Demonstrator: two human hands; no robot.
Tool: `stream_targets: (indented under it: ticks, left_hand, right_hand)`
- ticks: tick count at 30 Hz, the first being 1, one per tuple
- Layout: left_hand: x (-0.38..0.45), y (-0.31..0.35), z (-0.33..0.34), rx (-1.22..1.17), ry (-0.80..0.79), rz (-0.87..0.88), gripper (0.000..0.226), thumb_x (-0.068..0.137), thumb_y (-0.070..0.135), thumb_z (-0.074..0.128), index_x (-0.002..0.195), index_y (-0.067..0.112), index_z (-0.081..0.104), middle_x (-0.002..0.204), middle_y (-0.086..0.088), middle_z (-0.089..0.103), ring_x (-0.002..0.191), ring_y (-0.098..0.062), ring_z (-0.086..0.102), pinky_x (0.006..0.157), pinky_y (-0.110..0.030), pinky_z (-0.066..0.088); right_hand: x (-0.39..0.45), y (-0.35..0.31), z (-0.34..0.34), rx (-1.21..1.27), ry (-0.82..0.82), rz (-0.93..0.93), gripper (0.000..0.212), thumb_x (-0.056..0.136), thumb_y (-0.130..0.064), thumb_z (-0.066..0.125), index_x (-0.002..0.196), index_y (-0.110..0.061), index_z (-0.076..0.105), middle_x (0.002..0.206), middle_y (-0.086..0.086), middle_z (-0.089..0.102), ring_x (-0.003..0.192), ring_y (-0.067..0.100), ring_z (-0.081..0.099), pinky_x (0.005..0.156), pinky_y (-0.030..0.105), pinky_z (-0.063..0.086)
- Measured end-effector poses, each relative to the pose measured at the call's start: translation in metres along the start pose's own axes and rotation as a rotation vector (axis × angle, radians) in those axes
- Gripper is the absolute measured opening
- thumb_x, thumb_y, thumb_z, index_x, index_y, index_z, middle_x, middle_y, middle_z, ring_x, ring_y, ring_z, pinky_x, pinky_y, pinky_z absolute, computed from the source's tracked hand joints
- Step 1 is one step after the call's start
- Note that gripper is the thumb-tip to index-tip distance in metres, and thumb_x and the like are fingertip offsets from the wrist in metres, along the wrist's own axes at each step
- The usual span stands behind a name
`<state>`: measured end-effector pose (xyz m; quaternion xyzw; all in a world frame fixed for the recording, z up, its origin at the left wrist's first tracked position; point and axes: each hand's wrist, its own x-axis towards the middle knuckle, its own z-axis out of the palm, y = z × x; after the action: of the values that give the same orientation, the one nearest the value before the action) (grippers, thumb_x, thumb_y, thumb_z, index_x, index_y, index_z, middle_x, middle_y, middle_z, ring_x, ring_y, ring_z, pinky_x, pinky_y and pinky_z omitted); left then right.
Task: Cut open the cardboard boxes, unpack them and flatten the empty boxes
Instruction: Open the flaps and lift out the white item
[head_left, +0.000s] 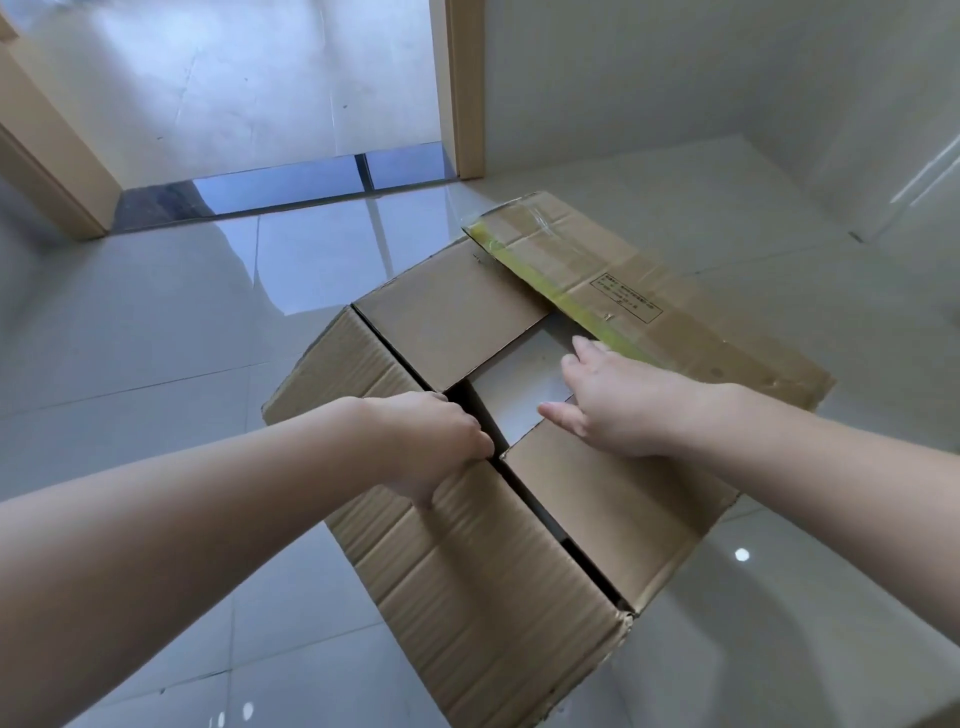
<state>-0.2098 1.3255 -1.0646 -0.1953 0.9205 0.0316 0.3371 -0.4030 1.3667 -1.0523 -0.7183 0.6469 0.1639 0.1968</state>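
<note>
**A:** Here we are over the cardboard box (498, 571), sitting on the glossy tiled floor (156, 338), one corner pointing toward the camera. What's the left hand doing?

**B:** The left hand (431, 441) is hooked over the top edge of the box's near-left side wall, fingers curled down into the gap and out of sight, thumb on the outside of the corrugated wall. That's a grip on the wall's rim.

**A:** And on the other side?

**B:** The right hand (618, 410) is spread and flat, palm down, pressing on the near inner flap (613, 499). Its fingertips reach out to the edge of the long outer flap (649, 301), the one with the strip of yellowish tape (561, 280) along its edge and a small printed label.

**A:** So the top is open?

**B:** Partly. The far inner flap (457, 332) is folded down flat, the near one too, and between them there's a square gap. Something pale and flat (519, 384) shows through it; I can't tell what it is.

**A:** Surroundings?

**B:** A doorway (260, 104) with a tan wooden frame straight ahead, and a dark threshold strip below it. White wall (727, 78) to the right.
</note>
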Motion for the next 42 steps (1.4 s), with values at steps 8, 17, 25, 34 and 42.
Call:
stream_targets:
  ticks: [8,17,25,34,42]
  left_hand:
    - [-0.005,-0.008,-0.031,-0.260,0.015,-0.106,0.034,0.080,0.021,0.050,0.113,0.018,0.048,0.105,0.000,0.058,0.092,-0.024,0.058,0.077,-0.042,0.052]
    - [0.028,0.011,-0.050,-0.209,0.338,-0.102,0.036,0.094,0.040,0.041,0.126,0.023,0.044,0.124,0.007,0.049,0.109,-0.017,0.051,0.081,-0.038,0.050]
    - [0.068,0.026,-0.062,-0.227,0.483,-0.067,0.048,0.094,0.045,0.043,0.137,0.025,0.035,0.133,0.008,0.042,0.118,-0.018,0.045,0.083,-0.031,0.043]
    - [0.078,0.029,-0.061,-0.330,0.396,-0.106,0.048,0.093,0.048,0.044,0.134,0.024,0.035,0.130,0.006,0.042,0.102,-0.020,0.056,0.078,-0.037,0.051]
    - [0.068,0.038,-0.070,-0.395,0.387,-0.076,0.046,0.093,0.044,0.046,0.130,0.019,0.036,0.119,0.001,0.051,0.095,-0.022,0.057,0.080,-0.040,0.051]
  right_hand:
    - [-0.014,0.039,-0.024,-0.382,0.431,0.005,0.073,0.095,-0.053,0.033,0.144,0.000,0.024,0.155,0.022,0.011,0.144,0.034,0.007,0.116,0.041,0.011]
    - [0.014,0.141,-0.038,-0.707,0.426,0.316,0.081,0.092,-0.061,0.011,0.150,-0.006,-0.004,0.156,0.020,-0.014,0.143,0.036,-0.017,0.112,0.051,-0.013]
    - [0.042,0.181,-0.012,-0.172,0.238,0.419,0.083,0.091,-0.067,0.022,0.151,-0.016,-0.003,0.159,0.009,-0.013,0.146,0.028,-0.009,0.117,0.048,0.001]
    - [0.050,0.189,0.003,0.156,0.135,0.421,0.075,0.089,-0.070,0.019,0.147,-0.021,0.016,0.148,0.011,0.034,0.134,0.031,0.035,0.099,0.043,0.034]
    - [0.040,0.146,-0.024,-0.085,0.304,0.115,0.072,0.094,-0.062,0.023,0.151,-0.019,0.014,0.159,0.014,0.005,0.146,0.023,0.007,0.118,0.038,0.007]
